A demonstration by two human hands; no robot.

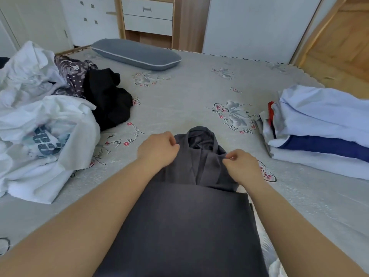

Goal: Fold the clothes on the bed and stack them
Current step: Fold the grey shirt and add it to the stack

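Grey pillow (136,53) near headboard; white drawers (147,16) behind.

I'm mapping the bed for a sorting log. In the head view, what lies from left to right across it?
Heap of unfolded white clothes → crumpled black garment → left hand → dark grey garment being folded → right hand → stack of folded white and blue clothes.

White walls (249,23); wooden drawer unit (147,16) at 12 o'clock; wooden floor (339,47) at 2 o'clock; even daylight.
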